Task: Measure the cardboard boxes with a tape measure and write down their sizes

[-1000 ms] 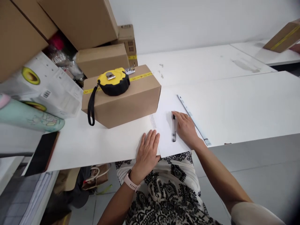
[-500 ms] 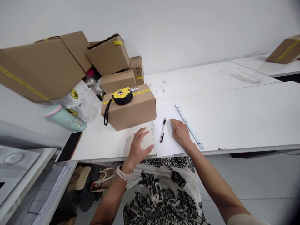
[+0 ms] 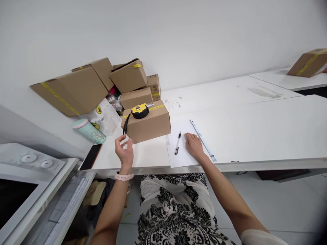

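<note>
My left hand, with a pink band at the wrist, is raised over the table's front. Its fingers are curved and apart from the thumb, with nothing seen between them. Just beyond the fingertips hangs the black strap of a yellow and black tape measure. That tape measure rests on a closed cardboard box. My right hand lies on a white sheet of paper, fingers stretched out. A black-and-clear pen lies on the paper to its left, and a pale blue ruler to its right.
More cardboard boxes are piled at the back left. Below them stand a carton with avocado prints, a mint-green tumbler and a dark phone. A microwave is lower left; another box sits far right.
My left hand has moved left, from beside the paper to near the tape measure's strap. My right hand has stayed on the paper. The view has shifted slightly.
</note>
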A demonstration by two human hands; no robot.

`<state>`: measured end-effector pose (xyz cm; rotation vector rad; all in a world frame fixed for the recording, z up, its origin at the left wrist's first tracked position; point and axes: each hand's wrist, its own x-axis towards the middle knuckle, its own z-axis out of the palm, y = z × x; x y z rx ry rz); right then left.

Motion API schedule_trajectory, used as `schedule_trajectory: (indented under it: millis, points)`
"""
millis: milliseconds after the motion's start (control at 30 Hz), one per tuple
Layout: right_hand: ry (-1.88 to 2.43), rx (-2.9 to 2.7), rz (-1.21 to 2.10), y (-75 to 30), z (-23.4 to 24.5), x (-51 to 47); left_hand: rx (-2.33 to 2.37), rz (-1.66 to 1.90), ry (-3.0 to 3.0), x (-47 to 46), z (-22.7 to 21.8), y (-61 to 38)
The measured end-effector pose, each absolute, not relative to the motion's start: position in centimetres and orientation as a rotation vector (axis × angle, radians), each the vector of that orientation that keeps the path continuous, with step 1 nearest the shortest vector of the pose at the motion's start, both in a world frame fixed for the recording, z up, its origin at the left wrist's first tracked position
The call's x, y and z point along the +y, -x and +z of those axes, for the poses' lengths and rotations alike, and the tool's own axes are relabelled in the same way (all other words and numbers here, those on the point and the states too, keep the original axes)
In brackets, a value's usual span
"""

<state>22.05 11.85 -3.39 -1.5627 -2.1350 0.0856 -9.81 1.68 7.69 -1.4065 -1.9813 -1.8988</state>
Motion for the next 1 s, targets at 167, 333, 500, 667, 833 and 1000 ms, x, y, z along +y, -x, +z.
schedule_trajectory:
  millis: [167, 333, 500, 667, 833, 1000]
  points:
    - [1.559, -2.133, 0.079, -22.1, -3.3, 11.8, -1.848, -1.857, 1.557, 4.4, 12.4, 10.7]
    - [1.541, -2.122, 0.102, -22.1, -3.4, 11.8, -1.832, -1.703, 1.801, 8.3, 14.8, 10.5]
    - [1.543, -2.115, 0.086, -22.0, -3.7, 11.8, -2.036, -1.590, 1.930, 11.5, 15.9, 10.8]
    - [1.523, -2.089, 0.043, -22.1, -4.4, 12.0, -2.102, -1.491, 2.105, 13.4, 16.3, 11.1]
    - [1.508, -2.067, 0.094, -22.2, -4.8, 12.0, -2.100, -1.558, 2.075, 14.3, 16.4, 10.8]
    - [1.443, -1.881, 0.263, -22.1, -2.7, 11.4, -2.089, -1.853, 1.997, 12.8, 17.3, 10.8]
